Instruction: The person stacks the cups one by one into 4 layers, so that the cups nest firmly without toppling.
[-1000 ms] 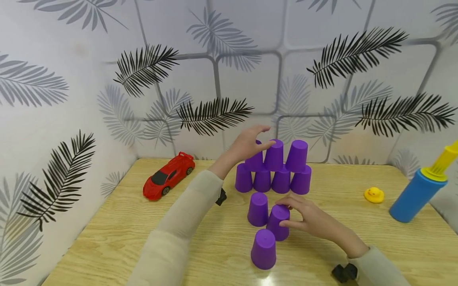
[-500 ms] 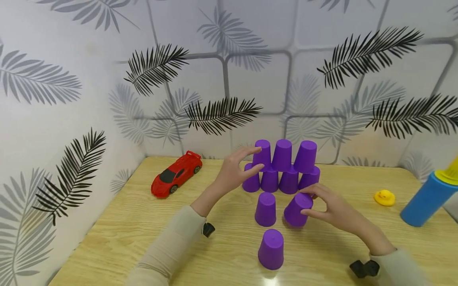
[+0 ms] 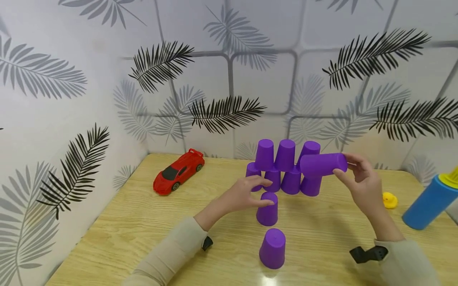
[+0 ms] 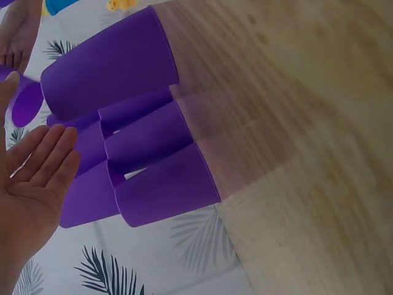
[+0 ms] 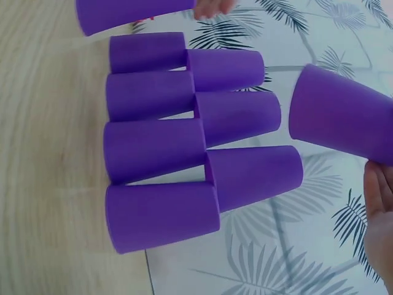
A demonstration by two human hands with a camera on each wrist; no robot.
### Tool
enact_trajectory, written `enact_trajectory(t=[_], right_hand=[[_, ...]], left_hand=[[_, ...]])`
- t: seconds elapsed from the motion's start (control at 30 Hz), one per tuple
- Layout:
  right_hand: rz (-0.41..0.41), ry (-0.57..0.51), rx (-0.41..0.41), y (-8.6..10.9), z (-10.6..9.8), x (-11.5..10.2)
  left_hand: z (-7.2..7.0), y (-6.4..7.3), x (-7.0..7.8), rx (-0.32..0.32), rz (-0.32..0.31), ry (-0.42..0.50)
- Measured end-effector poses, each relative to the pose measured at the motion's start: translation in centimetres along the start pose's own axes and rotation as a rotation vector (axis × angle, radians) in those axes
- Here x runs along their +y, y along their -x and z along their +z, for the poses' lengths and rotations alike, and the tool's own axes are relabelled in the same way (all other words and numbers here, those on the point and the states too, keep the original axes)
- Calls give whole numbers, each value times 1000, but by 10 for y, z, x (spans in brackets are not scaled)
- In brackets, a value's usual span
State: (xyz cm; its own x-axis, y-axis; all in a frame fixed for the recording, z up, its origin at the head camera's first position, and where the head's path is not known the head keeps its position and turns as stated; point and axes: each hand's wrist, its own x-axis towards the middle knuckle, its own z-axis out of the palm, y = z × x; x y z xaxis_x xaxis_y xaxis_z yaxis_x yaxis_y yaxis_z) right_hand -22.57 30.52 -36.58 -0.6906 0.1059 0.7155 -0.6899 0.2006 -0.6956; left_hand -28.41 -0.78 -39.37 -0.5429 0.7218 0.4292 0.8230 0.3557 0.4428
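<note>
My right hand grips a purple cup by its closed end, with the cup tipped on its side and its mouth to the left. This cup is raised and overlaps the right end of the stack in the head view. Behind it stand two rows of upside-down purple cups: several in the bottom row and three in the upper row. My left hand has its thumb and fingers spread beside a single upside-down cup, apart from it in the left wrist view. Another cup stands nearer to me.
A red toy car sits at the back left of the wooden table. To the right are a yellow rubber duck, partly behind my right wrist, and a blue cylinder with a yellow top. A patterned wall rises behind.
My right hand has lifted a cup off the table, carried it back and to the right, and turned it on its side. The left hand has come down from the stack towards the single cup.
</note>
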Motion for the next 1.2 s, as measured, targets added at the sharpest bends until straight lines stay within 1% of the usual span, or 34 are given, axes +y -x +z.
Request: enact_trajectory(t=[0.07,0.1,0.2,0.27,0.4,0.5,0.63,0.77,0.83,0.93,1.2], right_hand=[[56,-130,74,-6,2,-1],[71,-172,99,-10,3,-1],[102,-185,143,-23,7,-5],[99,-173,147,-33,10,-7],[80,-90,123,-53,13,-8],[69,60,85,-69,14,-6],[92,243,33,-87,14,-2],[129,360,-24,-99,15,2],[132,400,-53,-103,16,4],[113,435,-89,-110,18,6],[50,472,-192,-121,20,12]], left_hand=[[2,1,2,-45,-14,0],[3,2,2,-62,-18,-13],[4,2,2,-105,-43,-40],[4,2,2,-121,-54,-50],[4,1,0,-132,-60,-88],[3,0,1,-137,-51,-111],[2,-3,0,-137,-39,-113],[3,-3,-1,-141,-43,-96],[3,-2,-2,-142,-47,-85],[3,-1,-3,-139,-48,-73],[4,-2,-5,-146,-59,-1]])
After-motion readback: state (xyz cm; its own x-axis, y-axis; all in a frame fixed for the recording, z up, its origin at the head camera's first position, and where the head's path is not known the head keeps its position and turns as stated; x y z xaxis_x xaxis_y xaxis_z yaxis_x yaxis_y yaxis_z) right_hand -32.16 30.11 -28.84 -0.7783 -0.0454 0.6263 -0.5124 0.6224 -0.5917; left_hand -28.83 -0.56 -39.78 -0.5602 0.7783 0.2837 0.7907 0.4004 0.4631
